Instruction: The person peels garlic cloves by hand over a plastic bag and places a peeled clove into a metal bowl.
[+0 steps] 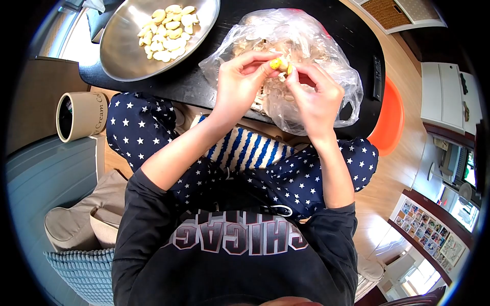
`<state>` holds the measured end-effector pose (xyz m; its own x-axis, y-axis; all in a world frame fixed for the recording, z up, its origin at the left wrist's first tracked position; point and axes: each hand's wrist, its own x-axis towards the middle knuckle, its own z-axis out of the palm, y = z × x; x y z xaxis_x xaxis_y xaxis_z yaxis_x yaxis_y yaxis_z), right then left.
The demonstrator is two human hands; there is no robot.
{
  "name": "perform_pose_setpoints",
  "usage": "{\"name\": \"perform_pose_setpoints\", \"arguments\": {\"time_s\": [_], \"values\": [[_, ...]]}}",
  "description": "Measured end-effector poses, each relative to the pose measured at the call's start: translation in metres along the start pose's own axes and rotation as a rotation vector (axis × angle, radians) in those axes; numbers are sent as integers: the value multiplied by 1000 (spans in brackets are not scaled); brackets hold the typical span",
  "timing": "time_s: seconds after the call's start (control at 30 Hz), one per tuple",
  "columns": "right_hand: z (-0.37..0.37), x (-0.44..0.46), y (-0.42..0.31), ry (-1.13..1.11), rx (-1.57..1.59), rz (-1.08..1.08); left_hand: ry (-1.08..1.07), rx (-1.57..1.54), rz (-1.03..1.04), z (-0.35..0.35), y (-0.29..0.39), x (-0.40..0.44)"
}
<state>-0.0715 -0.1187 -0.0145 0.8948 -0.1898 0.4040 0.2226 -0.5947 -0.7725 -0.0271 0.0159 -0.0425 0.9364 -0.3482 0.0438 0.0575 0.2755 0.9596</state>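
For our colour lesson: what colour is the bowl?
The bowl is silver, shown in the head view.

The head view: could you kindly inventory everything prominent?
Metal bowl: one, silver, upper left
Peeled cloves: many, cream, in bowl
Crinkled plastic bag: one, clear, on table
Papery scraps: many, beige, in bag
Small piece: one, pale, between hands
Rounded table: one, black, top
Slim remote: one, black, table's right
Cylindrical container: one, cream, left
Striped textile: one, blue-white, between knees
Starred trousers: one, navy, lap
Lettered top: one, black, bottom
Left hand, right hand: two, bare, over bag
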Motion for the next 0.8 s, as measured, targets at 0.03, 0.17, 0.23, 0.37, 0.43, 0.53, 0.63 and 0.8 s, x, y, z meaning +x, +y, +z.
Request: {"name": "perform_pose_setpoints", "arguments": {"time_s": [0.03, 0.17, 0.23, 0.37, 0.43, 0.53, 0.63, 0.8], "values": [[0, 1, 3, 1, 0, 0, 5, -71, -42, 0, 0, 1], [3, 1, 7, 17, 176, 93, 20, -164, -144, -2, 1, 4], [3, 2, 6, 24, 253, 142, 9, -221, -173, -3, 3, 5], [3, 2, 3, 24, 150, 35, -2, -218, -161, -3, 2, 5], [2, 2, 3, 29, 125, 1, -45, -258, -150, -3, 0, 5], [2, 2, 6, 58, 104, -57, -38, -275, -177, -2, 1, 4], [1, 3, 8, 100, 77, 28, -5, -396, -258, -2, 4, 7], [-10, 7, 23, -101, -207, 223, -5, -710, -350, -6, 1, 10]]}}
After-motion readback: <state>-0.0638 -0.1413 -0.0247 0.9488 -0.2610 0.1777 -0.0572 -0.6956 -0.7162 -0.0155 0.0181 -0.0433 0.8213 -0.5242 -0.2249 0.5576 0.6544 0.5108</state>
